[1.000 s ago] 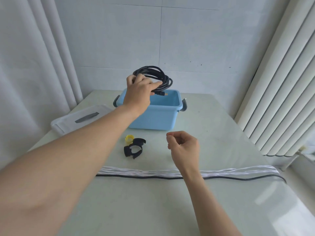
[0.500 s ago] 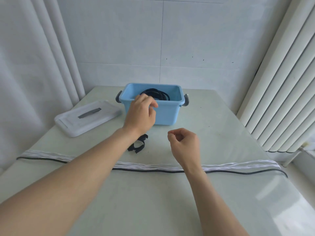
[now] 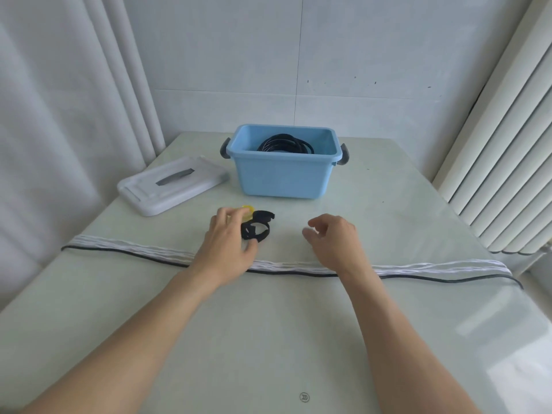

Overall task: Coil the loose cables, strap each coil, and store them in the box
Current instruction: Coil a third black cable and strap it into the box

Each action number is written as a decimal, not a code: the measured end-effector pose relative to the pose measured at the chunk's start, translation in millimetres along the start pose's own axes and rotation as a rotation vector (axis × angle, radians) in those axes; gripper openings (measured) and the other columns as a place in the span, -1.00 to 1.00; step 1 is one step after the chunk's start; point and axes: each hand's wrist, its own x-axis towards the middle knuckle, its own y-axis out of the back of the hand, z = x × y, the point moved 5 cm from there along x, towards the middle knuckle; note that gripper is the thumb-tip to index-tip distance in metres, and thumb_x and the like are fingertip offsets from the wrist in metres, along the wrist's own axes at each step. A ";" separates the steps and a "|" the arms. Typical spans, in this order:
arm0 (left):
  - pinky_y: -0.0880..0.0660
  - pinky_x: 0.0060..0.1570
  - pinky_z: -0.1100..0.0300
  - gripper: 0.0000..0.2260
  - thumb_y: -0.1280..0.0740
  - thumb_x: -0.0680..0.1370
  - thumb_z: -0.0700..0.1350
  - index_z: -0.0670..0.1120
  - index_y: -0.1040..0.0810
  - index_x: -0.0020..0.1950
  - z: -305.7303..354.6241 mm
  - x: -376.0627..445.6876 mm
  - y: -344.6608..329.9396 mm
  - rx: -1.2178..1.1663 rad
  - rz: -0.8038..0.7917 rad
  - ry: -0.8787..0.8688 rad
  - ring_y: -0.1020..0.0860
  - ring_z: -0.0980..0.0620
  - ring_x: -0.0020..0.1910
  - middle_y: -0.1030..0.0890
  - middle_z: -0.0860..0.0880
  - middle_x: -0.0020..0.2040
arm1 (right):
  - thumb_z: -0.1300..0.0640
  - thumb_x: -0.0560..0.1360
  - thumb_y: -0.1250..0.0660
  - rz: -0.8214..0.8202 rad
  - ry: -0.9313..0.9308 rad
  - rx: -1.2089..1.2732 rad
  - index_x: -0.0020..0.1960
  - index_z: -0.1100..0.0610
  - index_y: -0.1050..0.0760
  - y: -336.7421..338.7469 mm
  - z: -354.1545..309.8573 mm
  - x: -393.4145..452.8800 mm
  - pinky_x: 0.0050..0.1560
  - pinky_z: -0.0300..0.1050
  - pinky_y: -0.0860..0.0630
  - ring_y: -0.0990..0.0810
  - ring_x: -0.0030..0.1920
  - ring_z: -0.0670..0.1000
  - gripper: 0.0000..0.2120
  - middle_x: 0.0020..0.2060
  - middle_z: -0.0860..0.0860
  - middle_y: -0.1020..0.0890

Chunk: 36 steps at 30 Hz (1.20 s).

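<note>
A black coil (image 3: 285, 144) already lies in the blue box (image 3: 280, 177); long white and black cables (image 3: 418, 268) stretch limp across the worktop (image 3: 268, 339), light and floppy, best gathered from one end. The left hand (image 3: 227, 243) seems to touch the stiff black straps (image 3: 257, 228), its grip unclear, while the right hand (image 3: 334, 240) hovers loosely curled, empty.

The box (image 3: 282, 174) stands open-topped at the far middle of the counter (image 3: 268, 339), its lid (image 3: 171, 183) lying apart to the left. Straps (image 3: 257, 228) sit before the box; cables (image 3: 134, 251) cross the counter's width. Curtains flank both sides.
</note>
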 end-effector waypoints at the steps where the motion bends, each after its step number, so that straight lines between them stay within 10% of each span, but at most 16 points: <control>1: -0.37 0.26 0.03 -0.60 -0.32 0.50 -0.15 -0.14 -0.45 0.34 -2.9 -10.5 6.2 -0.009 0.080 -0.026 -0.39 -0.15 0.21 -0.40 -0.12 0.22 | 0.08 0.57 -0.35 0.018 0.011 0.021 0.24 0.15 -0.59 -0.4 -1.7 0.9 0.01 -0.25 -0.33 -0.57 0.12 0.06 -0.72 0.09 0.11 -0.62; 6: -0.47 0.02 0.00 -0.81 -0.25 0.40 -0.08 -0.11 -0.54 -0.06 -23.7 -54.1 22.0 0.059 0.071 -0.102 -0.46 -0.06 -0.05 -0.50 0.02 -0.11 | 0.15 0.55 -0.38 0.132 0.036 0.009 0.22 0.18 -0.59 -0.3 3.4 4.3 0.01 -0.25 -0.33 -0.52 -0.02 0.02 -0.74 0.08 0.13 -0.59; 14: -0.46 -0.08 0.02 -0.80 -0.37 0.54 0.02 -0.10 -0.54 -0.15 -32.2 -72.0 35.5 0.187 0.024 -0.069 -0.52 -0.12 -0.12 -0.54 -0.01 -0.19 | 0.21 0.56 -0.31 0.435 0.182 0.082 -0.10 0.15 -0.58 15.9 -14.9 -21.9 -0.08 0.00 -0.50 -0.54 -0.19 0.10 -0.90 -0.12 0.06 -0.55; 21: -0.35 -0.25 0.09 -0.83 -0.28 0.63 0.00 -0.07 -0.54 -0.04 -17.2 -83.6 44.0 0.144 -0.082 -0.099 -0.45 -0.03 -0.21 -0.41 0.04 -0.13 | 0.00 0.47 -0.36 -0.130 0.614 -0.107 0.10 0.06 -0.60 -38.8 -36.7 -103.6 0.06 -0.09 -0.42 -0.52 0.01 0.01 -0.76 -0.05 -0.04 -0.55; 26: -0.40 -0.19 0.09 -0.80 -0.42 0.52 0.08 -0.03 -0.57 -0.08 -11.2 -92.8 57.1 0.036 -0.179 -0.111 -0.43 0.06 -0.27 -0.37 0.06 -0.08 | 0.03 0.55 -0.39 -0.055 0.495 -0.151 -0.05 0.10 -0.54 -34.2 -31.5 -108.3 0.03 -0.08 -0.25 -0.42 0.02 0.03 -0.87 -0.13 -0.11 -0.51; 36: -0.42 0.21 0.02 -0.63 -0.16 0.62 0.03 -0.19 -0.60 0.18 -129.7 -120.6 130.3 0.644 -0.067 0.405 -0.47 -0.21 0.22 -0.50 -0.21 0.19 | -0.22 0.58 -0.27 -0.051 0.233 -0.337 -0.14 0.07 -0.42 11.1 -16.3 -121.4 -0.26 -0.05 -0.39 -0.50 -0.21 0.10 -0.64 -0.26 -0.03 -0.55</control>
